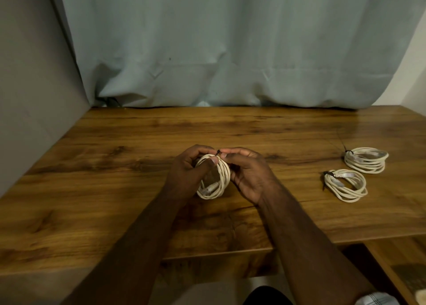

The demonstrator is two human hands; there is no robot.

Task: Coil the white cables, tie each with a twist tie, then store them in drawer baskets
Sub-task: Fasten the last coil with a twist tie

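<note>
A coiled white cable (221, 180) stands on edge above the middle of the wooden table (115, 166). My left hand (187, 168) grips the coil's top left, thumb across the strands. My right hand (247, 173) pinches a black twist tie (218, 152) at the top of the coil. A clear plug shows at the coil's bottom. Two more coiled white cables lie flat at the right, each with a black tie: the nearer coil (345, 185) and the farther coil (366, 159).
A pale blue curtain (230, 51) hangs behind the table's back edge, and a grey wall stands at the left. A thin dark wire (341, 141) lies near the farther coil. A lower wooden surface (401, 258) sits at the bottom right.
</note>
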